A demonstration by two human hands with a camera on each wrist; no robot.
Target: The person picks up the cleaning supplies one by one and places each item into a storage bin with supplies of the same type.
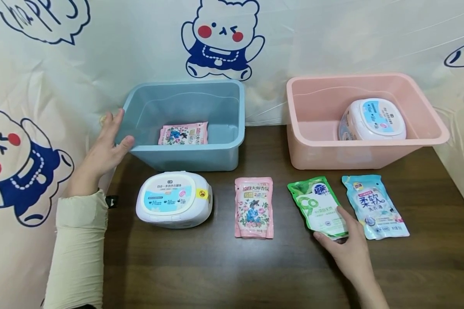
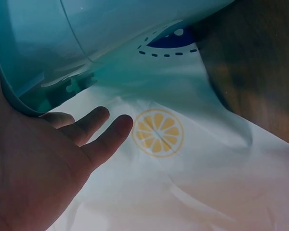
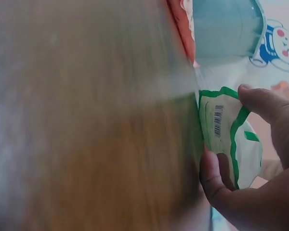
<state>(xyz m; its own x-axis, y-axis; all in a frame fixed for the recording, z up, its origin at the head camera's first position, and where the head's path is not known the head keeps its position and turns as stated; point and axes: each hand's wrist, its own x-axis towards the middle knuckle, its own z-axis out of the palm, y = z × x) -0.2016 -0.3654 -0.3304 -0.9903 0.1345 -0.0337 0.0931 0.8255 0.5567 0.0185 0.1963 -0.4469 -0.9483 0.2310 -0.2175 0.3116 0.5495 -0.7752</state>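
Note:
My right hand (image 1: 349, 251) grips the lower end of a green and white detergent pouch (image 1: 319, 208), thumb on one side and fingers on the other. The right wrist view shows the pouch's barcoded back (image 3: 219, 122), slightly bent between the digits. Spread fingers of my left hand (image 1: 104, 148) lie right at the left rim of a blue bin (image 1: 185, 159). In the left wrist view those fingers (image 2: 108, 139) extend loosely below the bin's rim. A pink pouch (image 1: 183, 134) lies inside this bin.
A white lidded tub (image 1: 174, 199), another pink pouch (image 1: 254, 208) and a light blue pouch (image 1: 376, 207) lie on the brown table (image 1: 216, 274). At the back right, a pink bin (image 1: 332, 156) holds a second white tub (image 1: 373, 120). A printed cloth (image 1: 147, 38) hangs behind.

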